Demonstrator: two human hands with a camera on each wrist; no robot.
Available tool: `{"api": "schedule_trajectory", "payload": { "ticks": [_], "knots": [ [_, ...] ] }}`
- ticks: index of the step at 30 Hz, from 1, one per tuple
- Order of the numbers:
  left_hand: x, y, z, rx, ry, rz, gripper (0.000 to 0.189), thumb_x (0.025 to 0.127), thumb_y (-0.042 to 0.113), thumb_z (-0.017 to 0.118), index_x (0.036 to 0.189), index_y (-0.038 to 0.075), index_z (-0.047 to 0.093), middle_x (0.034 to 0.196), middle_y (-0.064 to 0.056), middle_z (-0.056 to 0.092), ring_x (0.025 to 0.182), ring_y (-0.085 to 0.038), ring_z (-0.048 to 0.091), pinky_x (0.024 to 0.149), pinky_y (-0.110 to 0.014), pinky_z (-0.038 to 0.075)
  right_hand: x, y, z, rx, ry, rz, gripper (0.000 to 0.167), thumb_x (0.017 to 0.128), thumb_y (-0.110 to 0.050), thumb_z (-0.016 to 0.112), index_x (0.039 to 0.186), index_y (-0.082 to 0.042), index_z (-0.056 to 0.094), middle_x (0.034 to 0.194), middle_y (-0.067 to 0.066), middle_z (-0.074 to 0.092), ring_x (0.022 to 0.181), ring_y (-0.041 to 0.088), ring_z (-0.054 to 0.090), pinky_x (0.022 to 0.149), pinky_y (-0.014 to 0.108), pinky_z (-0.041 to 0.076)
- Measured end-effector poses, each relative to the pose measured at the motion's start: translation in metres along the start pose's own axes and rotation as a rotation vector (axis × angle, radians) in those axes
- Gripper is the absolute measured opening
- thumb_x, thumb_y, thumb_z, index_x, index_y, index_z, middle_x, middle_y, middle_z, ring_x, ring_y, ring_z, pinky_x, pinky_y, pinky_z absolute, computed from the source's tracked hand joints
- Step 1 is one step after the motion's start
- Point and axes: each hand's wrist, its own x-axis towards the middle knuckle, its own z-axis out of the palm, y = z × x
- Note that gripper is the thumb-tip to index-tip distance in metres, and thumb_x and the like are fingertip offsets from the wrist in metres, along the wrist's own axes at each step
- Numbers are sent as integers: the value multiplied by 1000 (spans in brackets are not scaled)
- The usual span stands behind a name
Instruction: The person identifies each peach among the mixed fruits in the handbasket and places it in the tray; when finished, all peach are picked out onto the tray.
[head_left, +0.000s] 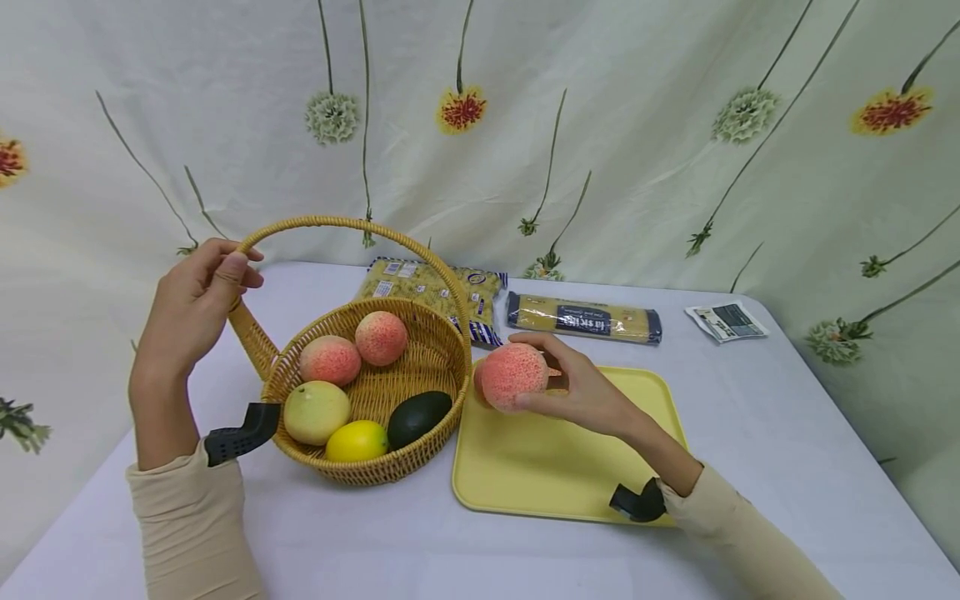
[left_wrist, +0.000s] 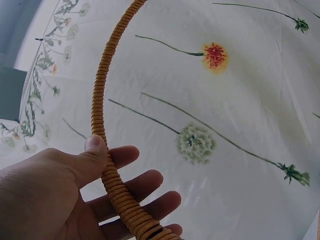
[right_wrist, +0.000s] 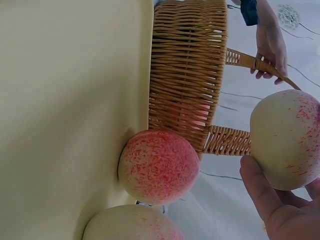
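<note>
My left hand [head_left: 187, 304] grips the left part of the arched handle [left_wrist: 102, 95] of a wicker basket [head_left: 431, 467], thumb on one side and fingers behind. Inside the basket lie two peaches [head_left: 330, 360], a pale yellow-green round fruit [head_left: 317, 412], a yellow lemon [head_left: 357, 442] and a dark avocado [head_left: 420, 418]. Between thumb and fingers, my right hand [head_left: 581, 387] holds a pink-and-cream peach [head_left: 516, 379] above the left side of a yellow tray [head_left: 555, 479], beside the basket's rim. Two more peaches [right_wrist: 159, 167] rest on the tray in the right wrist view, mostly hidden from the head view.
Behind the basket lies a bag of pasta [head_left: 480, 300], and a long spaghetti pack [head_left: 585, 318] sits behind the tray. A small white packet [head_left: 726, 322] is at the back right. A flowered cloth [head_left: 645, 167] hangs behind the white table [head_left: 360, 542].
</note>
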Motion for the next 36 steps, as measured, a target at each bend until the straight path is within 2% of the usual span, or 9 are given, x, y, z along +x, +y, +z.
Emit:
{"api": "schedule_trajectory", "payload": {
  "ticks": [4,9,15,22,29,36],
  "knots": [
    [0,0,0,2,0,-2,37,102,37,39,121,9,55,93,1,61,91,-12,51,73,-22,38,-6,2,-7,3,22,21,65,85,-15,73,141,-16,41,134,8,48,116,28,54,88,35,51],
    [0,0,0,1,1,-2,38,102,37,39,121,8,56,92,4,60,92,-16,51,73,-22,37,-13,3,-16,1,34,31,64,85,-14,73,141,-15,40,134,8,48,114,28,54,86,35,52],
    [0,1,0,1,4,-3,38,102,37,40,121,9,56,91,6,60,90,-10,52,73,-23,37,-20,6,-26,-23,58,37,63,86,-13,72,141,-14,40,135,9,46,115,29,54,86,33,52],
    [-1,1,0,5,2,-11,38,102,38,40,121,9,56,93,4,60,91,-16,52,72,-24,37,-29,11,-40,-60,99,45,64,86,-10,71,142,-8,38,136,9,45,116,30,53,87,33,51],
    [-2,1,-1,5,3,-17,38,102,38,41,121,10,56,91,9,60,88,-7,52,73,-25,37,-38,19,-52,-65,129,67,62,87,-9,69,142,-13,39,136,9,45,115,27,54,87,32,52],
    [-1,1,-1,-9,6,-13,36,102,37,42,120,10,57,91,10,60,87,-3,53,72,-23,37,-45,26,-62,-84,151,80,62,88,-9,68,142,-10,38,137,10,45,114,28,53,86,30,52]
  ]
}}
